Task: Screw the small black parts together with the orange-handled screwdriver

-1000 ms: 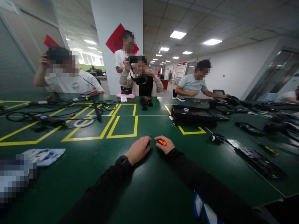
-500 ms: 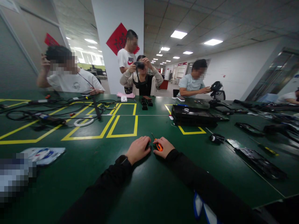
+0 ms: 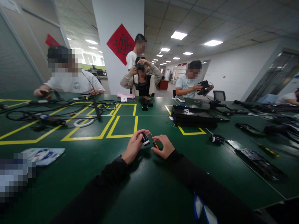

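Note:
My left hand (image 3: 135, 145) is curled around a small black device with a pale band near one end (image 3: 145, 139), lifted a little off the green table (image 3: 140, 199). Its exact kind I cannot make out. Between the thumb and fingers of my right hand (image 3: 164, 146) sits a screwdriver with an orange and black handle (image 3: 155, 144). The thin metal shaft points up and away, toward the black device, and a small gap shows between the two. Part of the handle is hidden by my fingers.
Ahead to the right lies a stack of black trays (image 3: 193, 116). Black cables (image 3: 49, 115) and a white coil (image 3: 83, 122) spread out left. Right are a circuit board assembly (image 3: 257, 160) and a yellow screwdriver (image 3: 268, 150). Several people sit or stand across the table.
My left hand has turned palm inward and risen, bringing the black device into view. My right fingers have opened slightly around the screwdriver. Across the table, the people have shifted.

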The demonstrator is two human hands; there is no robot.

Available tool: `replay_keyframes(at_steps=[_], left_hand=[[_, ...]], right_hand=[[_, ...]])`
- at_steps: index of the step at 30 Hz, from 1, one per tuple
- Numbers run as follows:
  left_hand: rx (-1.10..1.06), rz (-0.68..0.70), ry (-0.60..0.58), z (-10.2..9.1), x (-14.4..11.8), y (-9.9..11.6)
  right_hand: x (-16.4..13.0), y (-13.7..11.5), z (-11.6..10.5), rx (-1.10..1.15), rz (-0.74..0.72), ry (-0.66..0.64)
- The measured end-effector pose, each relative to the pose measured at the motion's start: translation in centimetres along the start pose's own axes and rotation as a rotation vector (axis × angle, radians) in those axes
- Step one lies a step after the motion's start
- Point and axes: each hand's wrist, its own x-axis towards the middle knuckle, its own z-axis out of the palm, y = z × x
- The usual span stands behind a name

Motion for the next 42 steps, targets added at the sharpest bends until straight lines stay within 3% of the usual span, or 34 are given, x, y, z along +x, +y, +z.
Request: replay_keyframes(at_steps=[3, 7, 10, 15, 19, 24, 29, 34, 39, 42], left_hand=[[-0.143, -0.037, -0.019, 0.8, -0.3, -0.1], [-0.121, -0.030, -0.078, 1.4, -0.7, -0.1], [0.050, 0.033, -0.067, 1.0, -0.4, -0.1], [0.536, 0.046, 0.149, -1.1, 0.3, -0.8], [0.990, -0.077, -0.041, -2.4, 0.2, -1.1], [1.188, -0.053, -0.190, -2.4, -0.2, -1.1], [1.297, -0.044, -0.182, -2.1, -0.5, -0.7], [1.573, 0.053, -0.125, -1.4, -1.1, 0.3], [1.758, 0.004, -0.236, 0.0, -1.8, 0.2], [1.777, 0.012, -0.312, 0.6, -1.9, 0.1]], right_hand=[[-0.1, -0.5, 0.3, 0.093, 0.010, -0.003], [-0.3, -0.1, 1.0, 0.238, 0.041, 0.009], [-0.1, 0.3, 1.0, 0.288, 0.067, 0.057], [0.4, 1.8, 0.4, 0.171, 0.220, 0.156], [0.3, 4.3, 0.4, 0.006, 0.398, 0.227], [-0.1, 5.9, 0.7, -0.117, 0.467, 0.185], [0.1, 5.2, 0.6, -0.060, 0.412, 0.203], [0.3, 5.1, 0.2, -0.043, 0.352, 0.197], [0.2, 4.9, -0.2, -0.145, 0.214, 0.056], [-0.1, 4.0, -0.5, -0.249, 0.264, -0.005]])
